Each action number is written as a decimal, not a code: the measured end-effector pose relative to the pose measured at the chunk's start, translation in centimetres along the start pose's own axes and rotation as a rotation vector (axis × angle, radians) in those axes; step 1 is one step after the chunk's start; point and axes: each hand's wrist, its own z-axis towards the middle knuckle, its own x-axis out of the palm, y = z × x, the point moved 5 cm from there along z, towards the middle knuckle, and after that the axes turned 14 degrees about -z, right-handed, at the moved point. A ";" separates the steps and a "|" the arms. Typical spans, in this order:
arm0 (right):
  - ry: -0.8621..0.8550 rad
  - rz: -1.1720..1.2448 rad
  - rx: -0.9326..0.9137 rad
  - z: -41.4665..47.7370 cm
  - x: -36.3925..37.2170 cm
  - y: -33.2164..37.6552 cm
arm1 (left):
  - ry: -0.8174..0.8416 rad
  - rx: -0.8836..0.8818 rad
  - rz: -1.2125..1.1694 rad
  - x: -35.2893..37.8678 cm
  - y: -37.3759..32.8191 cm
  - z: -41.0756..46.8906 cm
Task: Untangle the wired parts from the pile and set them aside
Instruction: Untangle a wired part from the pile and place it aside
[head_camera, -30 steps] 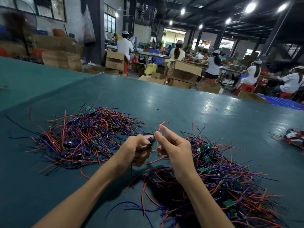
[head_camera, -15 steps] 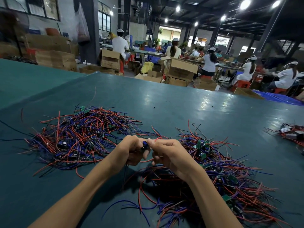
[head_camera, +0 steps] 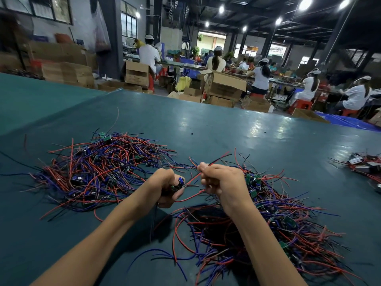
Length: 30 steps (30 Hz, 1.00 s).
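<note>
Two heaps of red, blue and black wired parts lie on the green table (head_camera: 226,131): a left pile (head_camera: 99,172) and a tangled right pile (head_camera: 278,219) with small green boards. My left hand (head_camera: 167,188) grips a wired part (head_camera: 179,185) with a blue component, just above the table between the piles. My right hand (head_camera: 221,183) pinches that part's red wire (head_camera: 194,176) a short way to the right, and the wire's end sticks up past my fingers.
A smaller heap of wired parts (head_camera: 365,165) lies at the table's right edge. Beyond the far edge stand cardboard boxes (head_camera: 224,85), and several people sit at benches with their backs turned.
My hands have drawn slightly apart, stretching the red wire between them. The right hand's fingers have curled tighter round the wire.
</note>
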 end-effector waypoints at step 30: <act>-0.316 0.062 -0.018 -0.1 -3.4 0.7 | -0.033 -0.308 0.185 -2.0 1.9 2.3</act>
